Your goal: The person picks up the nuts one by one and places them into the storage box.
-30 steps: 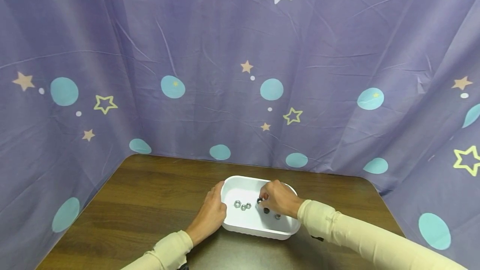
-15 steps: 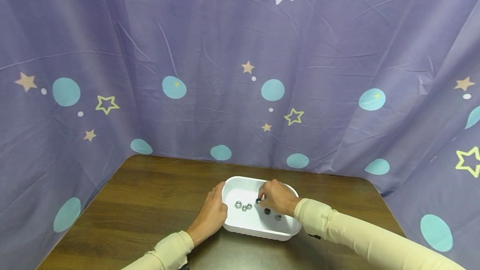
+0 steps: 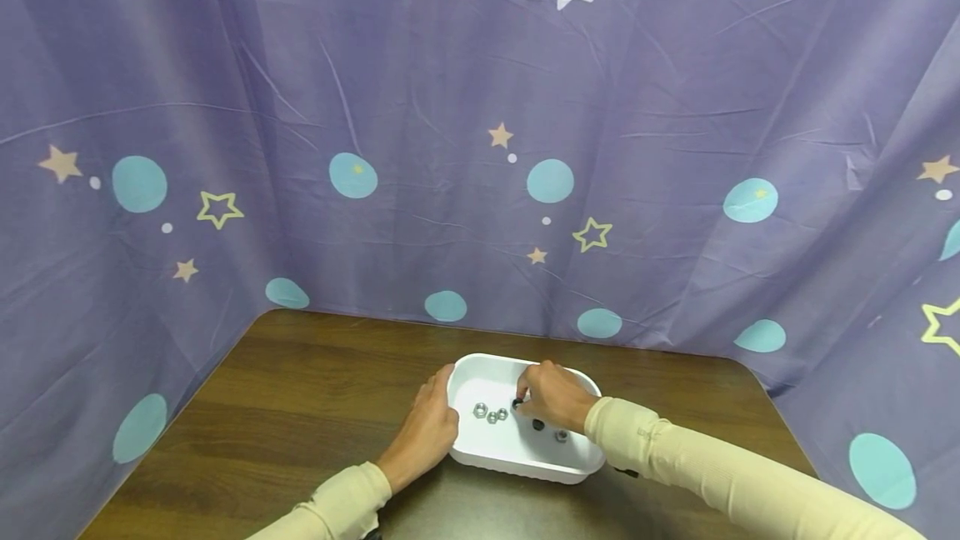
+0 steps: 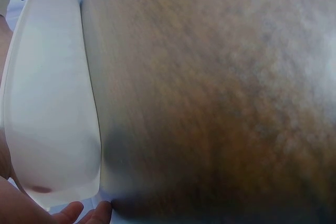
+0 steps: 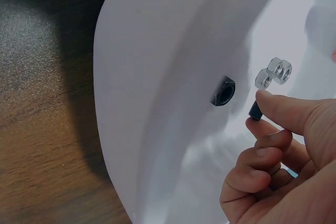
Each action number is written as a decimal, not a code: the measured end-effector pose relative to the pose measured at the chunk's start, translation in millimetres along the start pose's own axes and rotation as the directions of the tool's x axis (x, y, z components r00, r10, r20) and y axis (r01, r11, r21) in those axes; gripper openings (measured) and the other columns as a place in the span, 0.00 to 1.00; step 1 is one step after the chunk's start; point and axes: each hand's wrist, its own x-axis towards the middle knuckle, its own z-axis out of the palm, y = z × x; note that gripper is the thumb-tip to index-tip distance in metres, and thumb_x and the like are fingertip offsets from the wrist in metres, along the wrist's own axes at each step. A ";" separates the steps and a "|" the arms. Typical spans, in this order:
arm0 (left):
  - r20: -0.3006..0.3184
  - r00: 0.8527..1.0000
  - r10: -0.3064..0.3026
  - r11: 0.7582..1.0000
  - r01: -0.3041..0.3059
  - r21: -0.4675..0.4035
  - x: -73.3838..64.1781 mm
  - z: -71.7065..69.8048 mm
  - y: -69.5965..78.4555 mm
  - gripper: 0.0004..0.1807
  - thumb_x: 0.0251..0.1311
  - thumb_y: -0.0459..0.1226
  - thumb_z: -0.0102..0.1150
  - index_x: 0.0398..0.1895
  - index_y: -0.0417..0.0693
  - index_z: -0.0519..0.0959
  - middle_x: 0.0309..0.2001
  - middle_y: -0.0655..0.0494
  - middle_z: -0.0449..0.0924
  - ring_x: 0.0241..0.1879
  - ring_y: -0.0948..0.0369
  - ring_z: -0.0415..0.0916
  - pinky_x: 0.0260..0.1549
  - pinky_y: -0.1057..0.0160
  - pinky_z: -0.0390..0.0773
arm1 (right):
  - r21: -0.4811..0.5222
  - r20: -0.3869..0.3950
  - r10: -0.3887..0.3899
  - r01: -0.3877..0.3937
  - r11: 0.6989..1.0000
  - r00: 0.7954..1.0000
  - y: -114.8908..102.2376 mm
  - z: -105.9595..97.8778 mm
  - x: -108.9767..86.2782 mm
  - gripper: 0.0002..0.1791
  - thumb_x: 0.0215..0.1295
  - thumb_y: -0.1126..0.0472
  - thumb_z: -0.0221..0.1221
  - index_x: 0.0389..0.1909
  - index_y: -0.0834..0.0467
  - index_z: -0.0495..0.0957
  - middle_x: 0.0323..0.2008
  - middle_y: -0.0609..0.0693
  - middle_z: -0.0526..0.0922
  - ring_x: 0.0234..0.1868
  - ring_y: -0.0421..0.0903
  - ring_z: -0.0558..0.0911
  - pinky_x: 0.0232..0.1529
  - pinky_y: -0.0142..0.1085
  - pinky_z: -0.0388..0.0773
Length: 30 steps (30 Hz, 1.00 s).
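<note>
A white tray (image 3: 517, 467) stands on the table with several hex nuts in it. My right hand (image 3: 558, 394) reaches over its right half and pinches a black nut (image 5: 255, 111) between thumb and index finger, the other fingers curled in. A second black nut (image 5: 224, 92) lies on the tray floor below that hand. Left of the hand sits a cluster of silver nuts (image 3: 492, 417). Another silver nut (image 3: 562, 436) lies near the right wrist. My left hand (image 3: 429, 423) holds the tray's left end, its thumb by the rim and its fingers along the outside.
The brown wooden table (image 3: 322, 390) extends around the tray on all sides. A purple curtain (image 3: 420, 123) with stars and blue spots hangs along its back and sides.
The pinched black nut has shifted and turned slightly within the tray, close to the silver cluster. My left hand keeps its place at the tray's end. The head view has drifted slightly.
</note>
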 end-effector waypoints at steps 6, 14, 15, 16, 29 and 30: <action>0.003 1.000 -0.004 1.000 0.004 0.002 0.0 0.6 -0.5 0.36 0.60 0.20 0.52 0.76 0.28 0.67 0.66 0.30 0.78 0.64 0.37 0.77 0.66 0.35 0.76 | -0.007 0.008 0.011 -0.011 1.000 1.000 -0.5 2.5 2.4 0.09 0.55 0.60 0.81 0.36 0.56 0.92 0.29 0.45 0.89 0.27 0.38 0.79 0.30 0.38 0.80; -0.005 1.000 -0.001 1.000 0.001 0.003 0.3 0.5 -1.1 0.36 0.59 0.20 0.53 0.76 0.29 0.67 0.66 0.31 0.78 0.63 0.37 0.77 0.65 0.35 0.77 | 0.006 0.006 -0.007 0.007 1.000 1.000 -1.9 4.6 3.3 0.10 0.54 0.62 0.81 0.36 0.56 0.92 0.30 0.48 0.90 0.28 0.40 0.80 0.31 0.40 0.81; -0.006 1.000 0.000 1.000 0.000 0.001 0.4 0.5 -1.2 0.37 0.59 0.20 0.53 0.76 0.29 0.67 0.66 0.31 0.78 0.63 0.37 0.77 0.65 0.35 0.77 | 0.006 0.006 -0.007 0.007 1.000 1.000 -1.9 4.9 3.5 0.10 0.54 0.62 0.81 0.36 0.56 0.92 0.30 0.48 0.90 0.28 0.40 0.80 0.31 0.40 0.81; -0.006 1.000 0.001 1.000 -0.001 0.001 0.6 0.4 -1.1 0.37 0.59 0.20 0.53 0.76 0.29 0.67 0.65 0.32 0.78 0.63 0.37 0.77 0.65 0.35 0.77 | 0.005 0.007 -0.008 0.008 1.000 1.000 -1.8 5.0 3.8 0.10 0.54 0.62 0.81 0.36 0.56 0.92 0.30 0.48 0.90 0.28 0.40 0.80 0.32 0.40 0.81; -0.005 1.000 -0.003 1.000 0.003 -0.005 0.6 0.3 -1.6 0.36 0.59 0.20 0.52 0.76 0.28 0.67 0.66 0.30 0.78 0.64 0.36 0.77 0.66 0.34 0.76 | -0.004 0.021 0.012 -0.012 1.000 1.000 1.0 7.8 6.9 0.10 0.55 0.61 0.81 0.36 0.56 0.92 0.30 0.45 0.90 0.28 0.39 0.79 0.33 0.39 0.81; -0.006 1.000 -0.004 1.000 0.004 -0.003 0.4 0.3 -1.7 0.36 0.59 0.20 0.53 0.76 0.28 0.67 0.66 0.30 0.78 0.64 0.36 0.77 0.66 0.34 0.76 | -0.002 0.022 0.012 -0.012 1.000 1.000 0.8 8.1 6.9 0.10 0.55 0.60 0.81 0.36 0.56 0.92 0.30 0.45 0.90 0.28 0.39 0.79 0.33 0.39 0.81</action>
